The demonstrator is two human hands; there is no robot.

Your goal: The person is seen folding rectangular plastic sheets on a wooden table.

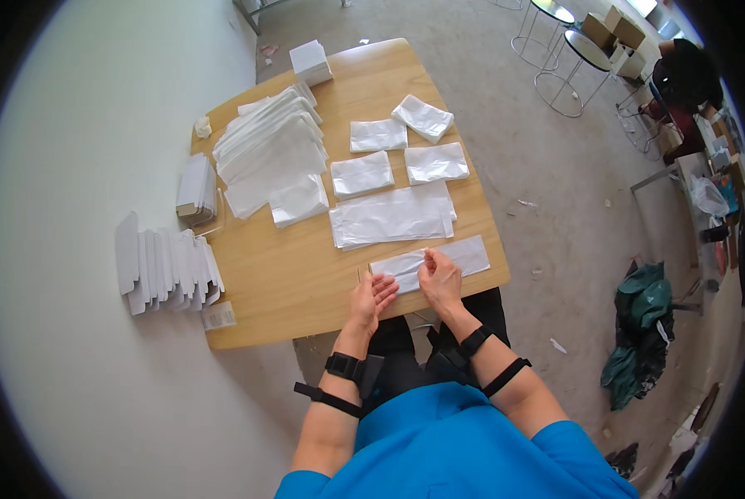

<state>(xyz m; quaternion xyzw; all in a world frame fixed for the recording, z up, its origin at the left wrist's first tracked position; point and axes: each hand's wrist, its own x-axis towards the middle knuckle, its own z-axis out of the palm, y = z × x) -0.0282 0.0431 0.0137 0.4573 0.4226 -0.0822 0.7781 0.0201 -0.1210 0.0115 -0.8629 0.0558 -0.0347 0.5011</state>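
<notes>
A long, flat white plastic bag lies along the table's near edge, with creases toward its left end. My left hand is at that left end, palm turned up and inward, fingers stretched out and open. My right hand is over the bag's middle, its fingers curled in a pinch on the thin film. Just beyond lies a wider stack of flat white bags. Farther back are folded white bundles, among them one at the near left and one at the near right.
Larger piles of white bags cover the table's left side. A white box stands at the far edge. Flat white cartons stand in a row at the left by the wall. Round side tables and green bags are on the floor; a person is at right.
</notes>
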